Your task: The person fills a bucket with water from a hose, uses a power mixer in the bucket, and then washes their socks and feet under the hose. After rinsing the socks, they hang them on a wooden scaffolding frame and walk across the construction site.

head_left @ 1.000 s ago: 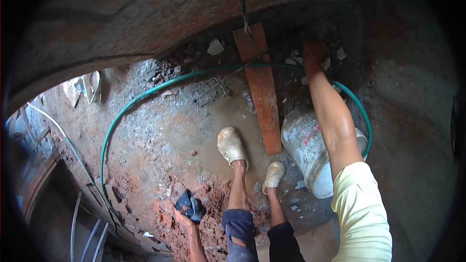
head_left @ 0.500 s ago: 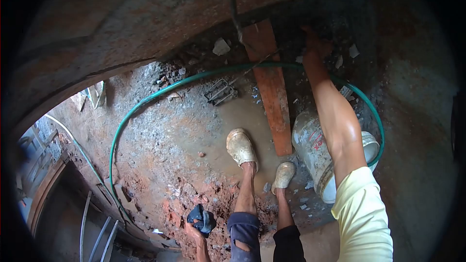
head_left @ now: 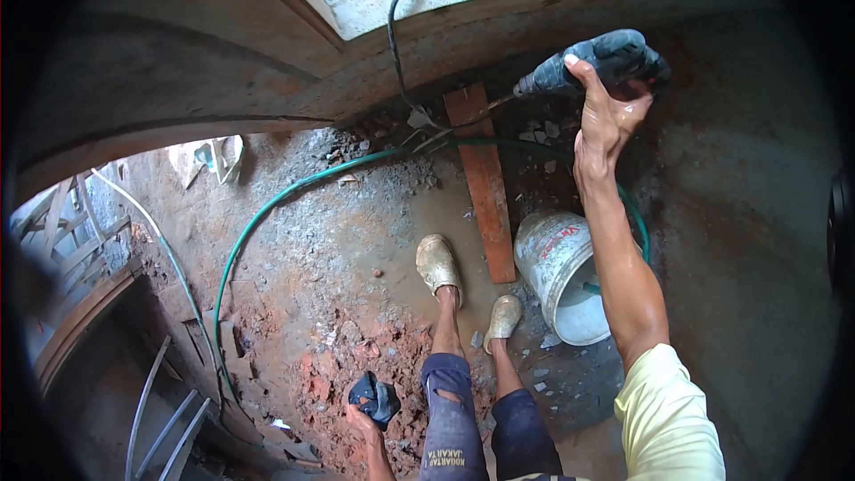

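Note:
My right hand (head_left: pixel 608 120) is wrapped around a power drill (head_left: pixel 588 62), raised near the wall at upper right. From its chuck a thin rod runs left and down to a wire mixing paddle (head_left: pixel 434 140), which is hard to make out against the hose. Lower down, my left hand (head_left: pixel 361 420) grips a dark crumpled cloth (head_left: pixel 374 399) above reddish rubble. Below my right forearm, a dirty white bucket (head_left: pixel 557 254) lies tilted, its mouth toward me. A green hose (head_left: pixel 294 189) curves across the floor behind it, and a green piece shows inside the mouth.
A reddish wooden plank (head_left: pixel 485 205) lies on the wet floor, near my muddy clogs (head_left: pixel 436 264). A dark cable (head_left: pixel 393 36) hangs down the wall. Broken red rubble (head_left: pixel 343 347) lies at lower left, beside metal bars (head_left: pixel 163 432). A pale bag (head_left: pixel 207 160) sits farther back.
My right hand has come up into clear view with the drill, and the paddle has lifted from the floor puddle. The view has shifted. My left hand still holds the dark cloth.

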Motion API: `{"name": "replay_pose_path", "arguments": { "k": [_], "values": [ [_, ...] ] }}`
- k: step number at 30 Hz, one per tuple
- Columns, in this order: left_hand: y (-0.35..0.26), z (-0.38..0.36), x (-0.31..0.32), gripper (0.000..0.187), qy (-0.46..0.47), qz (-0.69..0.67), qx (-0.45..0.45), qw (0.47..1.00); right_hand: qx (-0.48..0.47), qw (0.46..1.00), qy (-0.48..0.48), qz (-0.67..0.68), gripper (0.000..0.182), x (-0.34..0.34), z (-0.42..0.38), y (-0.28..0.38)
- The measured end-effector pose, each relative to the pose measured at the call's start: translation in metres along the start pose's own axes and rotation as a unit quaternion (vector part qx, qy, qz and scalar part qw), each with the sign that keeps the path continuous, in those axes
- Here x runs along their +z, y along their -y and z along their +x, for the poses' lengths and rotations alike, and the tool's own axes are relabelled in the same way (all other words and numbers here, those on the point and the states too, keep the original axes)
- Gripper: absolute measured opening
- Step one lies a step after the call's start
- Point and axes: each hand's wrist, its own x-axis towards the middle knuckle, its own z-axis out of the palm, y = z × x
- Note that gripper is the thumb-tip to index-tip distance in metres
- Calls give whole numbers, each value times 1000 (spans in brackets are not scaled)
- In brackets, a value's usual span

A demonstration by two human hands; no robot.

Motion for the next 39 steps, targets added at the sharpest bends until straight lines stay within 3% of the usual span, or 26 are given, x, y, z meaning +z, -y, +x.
{"name": "replay_pose_path", "arguments": {
  "k": [3,4,6,8,11,14,19,30,32,36,38,39],
  "values": [
    [23,-13,2,31,-34,19,71,997,-138,988,25,-63,74,14,9,37],
    [25,-15,1,31,-37,14,71,997,-143,988,27,-59,74,19,8,43],
    [25,-20,-4,32,-15,-21,-53,998,-119,987,105,1,76,30,2,52],
    [7,-29,-4,32,-26,-38,-64,997,-96,987,130,25,78,35,-3,54],
    [4,-34,1,29,-40,-70,-87,993,-163,967,164,-104,78,41,-3,21],
    [7,-37,6,26,-47,-104,-111,987,-150,960,180,-153,78,48,-12,22],
    [15,-38,13,26,-47,-100,-109,988,-236,936,157,-210,85,61,-9,20],
    [4,-20,25,27,-47,-158,-134,977,-200,947,159,-193,94,62,-13,22],
    [-4,-15,23,26,-31,-161,-60,985,-211,944,166,-194,95,61,-13,24],
    [-64,10,21,29,-21,-194,-44,980,-249,942,150,-169,91,52,-12,23],
    [-105,25,31,31,-6,-284,-53,957,-228,955,124,-144,89,39,-12,25],
    [-87,36,47,36,13,-299,-6,954,-190,969,107,-118,88,29,-13,28]
  ]
}}
